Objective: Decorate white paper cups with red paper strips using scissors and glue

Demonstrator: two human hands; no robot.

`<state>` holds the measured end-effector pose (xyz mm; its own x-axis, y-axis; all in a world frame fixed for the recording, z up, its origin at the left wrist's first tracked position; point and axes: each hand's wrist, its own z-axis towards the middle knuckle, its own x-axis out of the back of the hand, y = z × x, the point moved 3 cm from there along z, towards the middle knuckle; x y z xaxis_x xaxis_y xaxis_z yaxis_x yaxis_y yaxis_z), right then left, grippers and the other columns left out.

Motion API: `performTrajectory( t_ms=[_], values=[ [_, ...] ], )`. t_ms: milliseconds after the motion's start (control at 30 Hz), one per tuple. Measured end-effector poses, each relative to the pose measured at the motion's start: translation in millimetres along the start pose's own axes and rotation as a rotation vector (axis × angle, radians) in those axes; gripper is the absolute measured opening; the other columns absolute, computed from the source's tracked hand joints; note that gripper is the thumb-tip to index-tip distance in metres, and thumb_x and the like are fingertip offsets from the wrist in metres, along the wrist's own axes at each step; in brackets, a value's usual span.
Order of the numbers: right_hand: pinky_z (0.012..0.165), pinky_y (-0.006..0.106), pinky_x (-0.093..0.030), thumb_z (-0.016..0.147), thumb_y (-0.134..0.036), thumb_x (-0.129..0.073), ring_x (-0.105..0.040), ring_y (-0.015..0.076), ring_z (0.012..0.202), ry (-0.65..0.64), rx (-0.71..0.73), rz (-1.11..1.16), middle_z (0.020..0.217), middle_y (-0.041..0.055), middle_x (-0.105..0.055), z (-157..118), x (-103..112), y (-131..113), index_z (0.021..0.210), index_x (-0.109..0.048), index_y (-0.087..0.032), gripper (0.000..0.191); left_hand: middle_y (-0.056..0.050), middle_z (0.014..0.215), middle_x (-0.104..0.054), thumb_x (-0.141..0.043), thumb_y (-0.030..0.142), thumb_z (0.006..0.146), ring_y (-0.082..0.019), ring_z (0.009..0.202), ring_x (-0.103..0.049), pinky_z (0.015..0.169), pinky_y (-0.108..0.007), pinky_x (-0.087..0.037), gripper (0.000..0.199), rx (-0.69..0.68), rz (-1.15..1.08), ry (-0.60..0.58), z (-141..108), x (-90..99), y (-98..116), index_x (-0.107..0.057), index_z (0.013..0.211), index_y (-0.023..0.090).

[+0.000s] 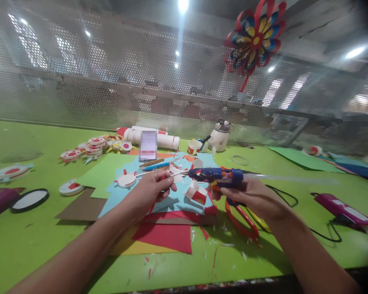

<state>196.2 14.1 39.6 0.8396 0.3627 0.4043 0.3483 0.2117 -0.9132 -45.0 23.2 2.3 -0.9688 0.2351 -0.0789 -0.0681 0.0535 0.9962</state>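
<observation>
My right hand [248, 192] is wrapped round a dark blue glue gun [216, 177], with a long clear glue stick [282, 177] out of its back end. The gun's nozzle points left, at a thin white strip [178, 174] pinched in the fingertips of my left hand [159, 185]. Just left of that hand a round white paper disc [126, 180] with small red tabs lies on light blue paper [113, 200]. Below the gun is a cut red and white paper cup [196, 192]. Red-handled scissors [243, 220] lie under my right hand.
A phone [148, 145] stands behind the papers, near white rolls [168, 141], a paper cup [194, 146] and a bottle [220, 136]. Finished-looking discs [95, 147] are stacked at the left. A purple device [343, 209] with a black cord lies at the right.
</observation>
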Motion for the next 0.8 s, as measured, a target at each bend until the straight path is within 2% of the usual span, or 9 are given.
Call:
performTrajectory(
  t_ms=[133,300,433,533,667,800],
  values=[
    [0.064,0.029,-0.048,0.071,-0.052,-0.071,-0.063,0.0195,0.075,0.021,-0.042,-0.008,0.079,0.0073,-0.071,-2,-5,-2,0.086,-0.072,-0.015,0.039,0.008,0.042,-0.037,-0.060,0.037,0.082,-0.005,0.039,-0.024,0.041,-0.020,-0.015,0.027,0.010,0.079,-0.013,-2,-2.7,3,-0.056,0.067,0.014],
    [0.063,0.028,-0.046,0.080,-0.051,-0.064,-0.062,0.0187,0.076,0.045,0.042,-0.027,0.079,0.0076,-0.070,-5,0,5,0.087,-0.071,-0.016,0.037,0.003,0.053,-0.051,-0.063,0.038,0.080,-0.006,0.043,-0.034,0.042,-0.019,-0.022,0.028,-0.072,0.177,0.013,-4,-4.7,10,-0.053,0.067,0.016],
    [0.060,0.027,-0.044,0.085,-0.050,-0.058,-0.061,0.0168,0.072,0.029,0.086,-0.066,0.080,0.0076,-0.070,-5,3,11,0.084,-0.071,-0.016,0.036,0.006,0.043,-0.039,-0.056,0.041,0.085,-0.006,0.040,-0.027,0.042,-0.020,-0.019,0.033,-0.033,0.227,-0.041,-5,-6.8,9,-0.057,0.065,0.015],
    [0.057,0.026,-0.043,0.083,-0.052,-0.059,-0.058,0.0154,0.067,0.008,0.057,-0.105,0.076,0.0067,-0.069,-5,1,8,0.078,-0.071,-0.016,0.039,0.006,0.044,-0.039,-0.054,0.043,0.085,-0.006,0.040,-0.027,0.042,-0.020,-0.018,0.034,-0.003,0.176,-0.065,-5,-7.1,6,-0.058,0.066,0.015],
    [0.058,0.026,-0.043,0.082,-0.052,-0.061,-0.058,0.0154,0.068,0.003,0.059,-0.113,0.075,0.0059,-0.068,-5,-3,2,0.076,-0.071,-0.016,0.038,0.004,0.048,-0.045,-0.053,0.042,0.086,-0.007,0.041,-0.029,0.042,-0.020,-0.017,0.033,0.012,0.132,-0.083,-4,-7.3,3,-0.056,0.066,0.016],
    [0.064,0.028,-0.045,0.081,-0.051,-0.062,-0.060,0.0174,0.072,0.082,0.047,-0.052,0.077,0.0069,-0.069,-5,-1,9,0.080,-0.071,-0.016,0.036,0.004,0.047,-0.044,-0.052,0.041,0.088,-0.006,0.040,-0.030,0.042,-0.021,-0.019,0.034,-0.042,0.226,-0.102,-4,-7.5,5,-0.052,0.063,0.016]
  ],
)
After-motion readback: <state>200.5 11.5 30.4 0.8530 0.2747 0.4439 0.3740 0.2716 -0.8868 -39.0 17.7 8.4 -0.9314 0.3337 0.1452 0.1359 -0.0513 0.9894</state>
